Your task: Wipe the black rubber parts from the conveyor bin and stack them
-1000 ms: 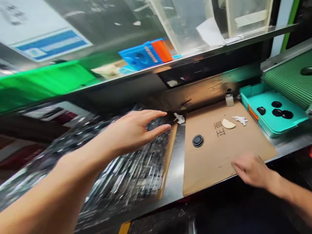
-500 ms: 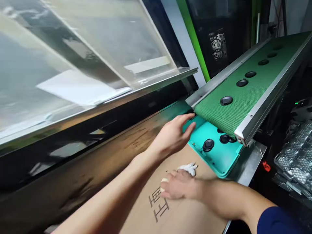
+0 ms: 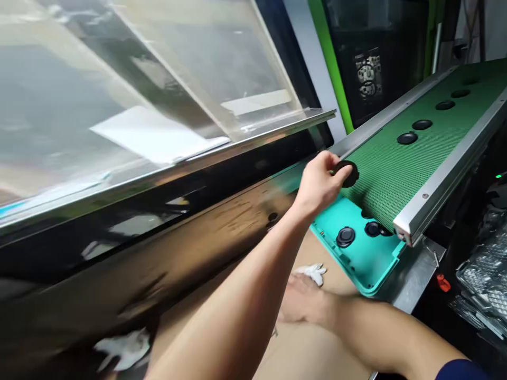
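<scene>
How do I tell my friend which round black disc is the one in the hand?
Find the long green mesh conveyor belt with silver metal edges. A row of flat black round discs sits on it, and a turquoise plastic tray holding more lies beside it. Yours is the black disc pinched in the left hand at the belt's edge, the only one being held.
</scene>
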`<state>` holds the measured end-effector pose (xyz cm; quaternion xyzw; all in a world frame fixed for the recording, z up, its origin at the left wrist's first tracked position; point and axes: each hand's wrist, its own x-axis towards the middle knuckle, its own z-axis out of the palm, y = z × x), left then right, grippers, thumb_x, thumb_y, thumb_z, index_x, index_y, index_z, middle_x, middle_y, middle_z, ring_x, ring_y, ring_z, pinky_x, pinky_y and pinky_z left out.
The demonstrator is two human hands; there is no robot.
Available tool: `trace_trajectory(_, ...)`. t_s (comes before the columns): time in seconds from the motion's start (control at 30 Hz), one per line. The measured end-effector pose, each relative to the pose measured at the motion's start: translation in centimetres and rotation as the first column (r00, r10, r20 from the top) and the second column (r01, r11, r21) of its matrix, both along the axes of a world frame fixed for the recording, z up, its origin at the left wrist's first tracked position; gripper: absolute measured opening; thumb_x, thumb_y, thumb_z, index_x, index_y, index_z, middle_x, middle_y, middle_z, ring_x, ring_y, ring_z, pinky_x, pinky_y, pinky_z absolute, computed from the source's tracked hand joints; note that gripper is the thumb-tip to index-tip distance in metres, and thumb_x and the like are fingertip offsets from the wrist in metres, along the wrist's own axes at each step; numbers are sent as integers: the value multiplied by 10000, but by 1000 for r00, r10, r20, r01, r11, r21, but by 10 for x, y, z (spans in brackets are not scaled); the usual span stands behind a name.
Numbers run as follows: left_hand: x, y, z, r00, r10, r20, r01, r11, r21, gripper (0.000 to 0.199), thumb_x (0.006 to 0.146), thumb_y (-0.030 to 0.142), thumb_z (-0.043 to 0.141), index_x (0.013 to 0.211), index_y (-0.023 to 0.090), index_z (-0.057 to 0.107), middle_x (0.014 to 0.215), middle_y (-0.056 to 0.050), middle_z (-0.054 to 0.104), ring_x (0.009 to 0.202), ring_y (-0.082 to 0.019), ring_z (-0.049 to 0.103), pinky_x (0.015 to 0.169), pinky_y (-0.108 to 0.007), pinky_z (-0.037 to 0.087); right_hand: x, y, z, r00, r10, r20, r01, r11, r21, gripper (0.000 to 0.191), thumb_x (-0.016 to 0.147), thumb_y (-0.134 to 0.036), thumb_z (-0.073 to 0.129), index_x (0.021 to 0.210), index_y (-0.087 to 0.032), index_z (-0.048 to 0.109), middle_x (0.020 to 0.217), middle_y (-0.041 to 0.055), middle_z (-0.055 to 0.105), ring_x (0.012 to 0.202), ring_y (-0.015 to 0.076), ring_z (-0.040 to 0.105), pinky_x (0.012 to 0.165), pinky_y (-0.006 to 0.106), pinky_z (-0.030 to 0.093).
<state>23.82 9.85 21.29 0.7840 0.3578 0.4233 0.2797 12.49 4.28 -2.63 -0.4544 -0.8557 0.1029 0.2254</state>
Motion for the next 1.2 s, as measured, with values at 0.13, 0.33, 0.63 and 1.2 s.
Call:
trace_trajectory(0.13, -119, -42, -48, 871, 183, 456, 13, 919, -395, 469, 680, 286, 871, 1072, 221, 620, 891, -5, 693, 698, -145, 659, 589, -249, 561, 12, -11, 14, 995, 26, 94, -32, 997, 70, 416, 999, -550, 535, 1124, -192, 705, 1131, 118, 691, 1072, 285, 612, 890, 417, 527)
trace_trajectory(0.33, -251, -88, -154, 500, 588, 636, 33, 721, -692, 283, 723, 137, 841, 962, 176, 695, 867, -4, 730, 683, -95, 674, 606, -186, 557, 19, -25, 31, 986, -16, 167, 4, 997, 72, 375, 1002, -505, 556, 1161, -189, 682, 1097, 118, 683, 1065, 278, 599, 905, 403, 498)
trace_trajectory(0.63, -277, -102, -213, 293, 623, 725, 207, 699, -684, 185, 868, 58, 639, 1009, 176, 666, 1135, -103, 755, 1028, -224, 741, 929, -405, 599, 16, -25, 35, 984, -148, 102, 144, 988, 49, 382, 997, -336, 544, 1338, -189, 632, 1137, 139, 674, 1101, 285, 590, 960, 411, 485)
trace_trajectory(1.2, -251, -105, -214, 219, 667, 712, 430, 589, -684, 361, 1067, 281, 379, 1044, 155, 716, 1002, -84, 774, 1014, -174, 731, 1020, -313, 547, -31, -41, 38, 987, -161, 19, 159, 984, 77, 357, 1058, -341, 426, 1286, -186, 653, 1170, 152, 589, 1078, 282, 489, 946, 401, 471)
